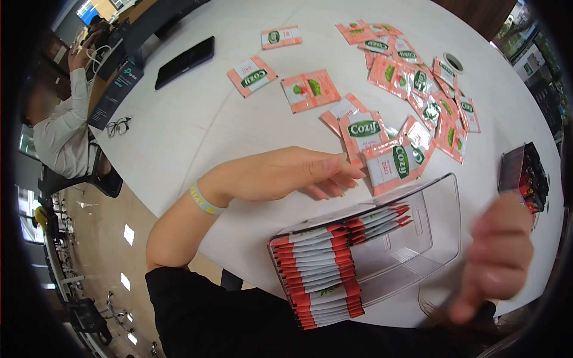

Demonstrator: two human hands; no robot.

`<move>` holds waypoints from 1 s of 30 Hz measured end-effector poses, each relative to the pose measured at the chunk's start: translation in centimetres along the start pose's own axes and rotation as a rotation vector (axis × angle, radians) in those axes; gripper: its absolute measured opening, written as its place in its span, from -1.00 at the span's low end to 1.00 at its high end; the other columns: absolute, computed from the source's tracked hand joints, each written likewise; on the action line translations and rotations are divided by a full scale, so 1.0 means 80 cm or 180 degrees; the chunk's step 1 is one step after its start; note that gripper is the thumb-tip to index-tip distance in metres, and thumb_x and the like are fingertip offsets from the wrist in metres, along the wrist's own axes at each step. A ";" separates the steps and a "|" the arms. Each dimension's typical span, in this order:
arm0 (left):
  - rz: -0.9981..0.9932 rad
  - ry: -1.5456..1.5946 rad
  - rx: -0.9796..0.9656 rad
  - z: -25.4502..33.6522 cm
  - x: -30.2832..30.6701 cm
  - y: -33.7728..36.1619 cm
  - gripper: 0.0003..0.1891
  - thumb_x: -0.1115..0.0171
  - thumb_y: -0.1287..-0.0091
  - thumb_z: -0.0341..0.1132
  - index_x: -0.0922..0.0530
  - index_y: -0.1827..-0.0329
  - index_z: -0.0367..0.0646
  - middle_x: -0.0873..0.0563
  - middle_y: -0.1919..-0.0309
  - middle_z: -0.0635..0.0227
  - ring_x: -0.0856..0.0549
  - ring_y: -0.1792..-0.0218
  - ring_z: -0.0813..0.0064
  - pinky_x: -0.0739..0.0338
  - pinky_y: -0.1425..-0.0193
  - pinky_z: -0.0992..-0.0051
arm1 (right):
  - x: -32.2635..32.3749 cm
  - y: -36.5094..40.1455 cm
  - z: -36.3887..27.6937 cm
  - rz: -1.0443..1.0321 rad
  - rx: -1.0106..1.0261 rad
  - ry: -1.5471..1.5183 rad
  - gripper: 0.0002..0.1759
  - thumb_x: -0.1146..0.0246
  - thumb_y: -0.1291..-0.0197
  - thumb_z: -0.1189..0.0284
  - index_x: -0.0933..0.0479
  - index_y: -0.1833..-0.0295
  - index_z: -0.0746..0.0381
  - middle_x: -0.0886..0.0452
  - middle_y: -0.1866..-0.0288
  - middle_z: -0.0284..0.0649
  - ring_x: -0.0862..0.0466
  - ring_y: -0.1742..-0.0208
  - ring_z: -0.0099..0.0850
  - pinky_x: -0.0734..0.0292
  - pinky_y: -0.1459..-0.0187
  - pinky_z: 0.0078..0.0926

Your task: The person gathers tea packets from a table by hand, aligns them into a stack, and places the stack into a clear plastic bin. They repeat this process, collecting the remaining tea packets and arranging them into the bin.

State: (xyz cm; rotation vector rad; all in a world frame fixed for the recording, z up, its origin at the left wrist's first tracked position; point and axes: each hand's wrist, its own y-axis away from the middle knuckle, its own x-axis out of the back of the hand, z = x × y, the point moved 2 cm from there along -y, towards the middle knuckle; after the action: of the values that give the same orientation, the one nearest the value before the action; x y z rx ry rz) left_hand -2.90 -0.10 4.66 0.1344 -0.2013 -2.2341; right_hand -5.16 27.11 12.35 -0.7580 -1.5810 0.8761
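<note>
My left hand (298,173), with a grey wristband (204,200) at its wrist, hovers over the table with fingers stretched out and nothing in them. Its fingertips are nearest a pink and white Cozy sachet (387,167) at the front of the loose pile. Below it a clear plastic box (439,230) holds rows of red and white sachets (319,265) along its left side and upper part. My right hand (498,256) is raised to the right of the box. Motion blurs its fingers, and I cannot see whether it holds anything.
Loose Cozy sachets (394,74) spread over the white table (191,137). A black phone (185,62), glasses (119,126) and a dark box (116,92) lie at the left. Another clear box (519,170) with red and black packets stands right. A person (62,131) sits far left.
</note>
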 end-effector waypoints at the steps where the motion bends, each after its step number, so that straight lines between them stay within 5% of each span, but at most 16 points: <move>1: -0.0048 -0.0119 0.0102 0.000 0.001 0.000 -0.24 0.33 -0.48 0.23 -0.32 -0.37 -0.33 -0.53 -0.21 0.06 -0.58 -0.17 0.28 -0.47 -0.26 0.35 | 0.013 0.009 -0.003 0.0551 0.0192 -0.0106 -0.39 -0.26 -0.09 -0.20 -0.53 0.01 0.09 -0.53 0.28 -0.39 -0.50 0.30 -0.37 -0.37 0.29 -0.34; 2: -0.0026 -0.0153 0.0087 0.000 0.002 0.000 -0.24 0.33 -0.48 0.23 -0.32 -0.37 -0.33 -0.53 -0.21 0.06 -0.58 -0.17 0.28 -0.47 -0.26 0.35 | 0.021 0.010 -0.009 0.0564 0.0233 -0.0104 -0.39 -0.26 -0.09 -0.20 -0.53 0.01 0.09 -0.53 0.28 -0.39 -0.50 0.30 -0.37 -0.37 0.29 -0.34; 6: 0.0112 0.0036 0.0098 -0.003 0.003 0.000 -0.39 0.29 -0.54 0.12 -0.41 -0.35 -0.17 -0.60 -0.10 0.17 -0.59 -0.09 0.37 -0.50 -0.21 0.42 | 0.072 -0.011 -0.051 0.0501 -0.0065 -0.1907 -0.50 -0.34 -0.12 0.17 -0.44 -0.18 -0.04 -0.48 -0.26 -0.13 -0.48 -0.27 -0.29 -0.11 -0.44 -0.27; 7: 0.0124 0.0022 0.0070 -0.004 0.003 0.001 -0.38 0.31 -0.54 0.13 -0.40 -0.36 -0.16 -0.59 -0.11 0.17 -0.59 -0.09 0.37 -0.50 -0.21 0.41 | 0.086 -0.005 -0.062 0.0512 -0.0067 -0.1894 -0.50 -0.34 -0.12 0.17 -0.44 -0.18 -0.04 -0.48 -0.26 -0.13 -0.48 -0.27 -0.29 -0.11 -0.44 -0.27; 9: 0.0092 -0.0021 0.0007 -0.003 0.004 0.002 -0.38 0.33 -0.54 0.13 -0.39 -0.37 -0.16 -0.59 -0.12 0.17 -0.59 -0.09 0.38 -0.50 -0.21 0.41 | 0.117 0.011 -0.078 0.1762 0.0762 -0.2209 -0.56 -0.23 -0.20 0.13 -0.46 -0.16 0.02 -0.54 -0.18 -0.26 -0.56 -0.15 -0.51 -0.40 -0.19 -0.24; 10: 0.0069 -0.0037 -0.0057 -0.003 0.004 0.001 -0.37 0.34 -0.54 0.13 -0.37 -0.38 -0.16 -0.58 -0.13 0.17 -0.59 -0.09 0.38 -0.50 -0.20 0.42 | 0.080 -0.015 -0.072 0.1973 0.2031 -0.2246 -0.64 -0.17 -0.27 0.19 -0.47 -0.14 0.04 -0.56 -0.16 -0.31 -0.59 -0.09 -0.55 -0.45 -0.09 -0.33; 13: 0.0121 -0.0069 0.0088 -0.003 0.005 -0.002 -0.18 0.30 -0.43 0.31 -0.34 -0.37 -0.30 -0.56 -0.18 0.04 -0.60 -0.12 0.33 -0.51 -0.20 0.40 | 0.087 -0.014 -0.103 0.1597 0.1911 -0.1093 -0.67 -0.16 -0.28 0.19 -0.47 -0.10 0.07 -0.56 -0.12 -0.29 -0.58 -0.07 -0.51 -0.44 -0.10 -0.31; 17: 0.0150 -0.0120 0.0104 -0.003 0.005 -0.005 -0.20 0.29 -0.44 0.29 -0.34 -0.36 -0.31 -0.55 -0.19 0.04 -0.61 -0.10 0.33 -0.53 -0.17 0.41 | 0.084 -0.002 -0.124 0.1442 0.2201 0.0266 -0.69 -0.14 -0.30 0.18 -0.49 -0.05 0.10 -0.57 -0.06 -0.27 -0.57 -0.05 -0.45 -0.42 -0.10 -0.28; 28: 0.0435 0.0192 0.0495 0.006 0.003 -0.007 -0.55 0.06 -0.52 -0.13 -0.41 -0.30 -0.25 -0.58 -0.16 0.14 -0.64 -0.03 0.43 -0.57 -0.03 0.49 | 0.084 0.018 -0.144 0.1350 0.3140 0.2093 -0.67 -0.08 -0.34 0.16 -0.52 0.09 0.21 -0.58 0.11 -0.21 -0.55 0.00 -0.29 -0.37 -0.11 -0.22; 30: 0.0758 -0.0022 0.0136 -0.001 0.007 -0.011 -0.60 0.03 -0.51 -0.19 -0.45 -0.27 -0.23 -0.59 -0.14 0.17 -0.65 0.01 0.47 -0.57 0.00 0.51 | 0.091 0.017 -0.137 0.1318 0.3270 0.2182 -0.66 -0.07 -0.35 0.16 -0.53 0.12 0.23 -0.58 0.14 -0.20 -0.55 0.01 -0.26 -0.36 -0.12 -0.21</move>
State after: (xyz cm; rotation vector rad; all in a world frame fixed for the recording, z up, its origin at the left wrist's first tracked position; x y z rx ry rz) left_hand -3.92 -0.05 4.37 0.1193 -0.2555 -1.9944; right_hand 4.38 35.54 16.01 -0.5194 -0.2541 1.3614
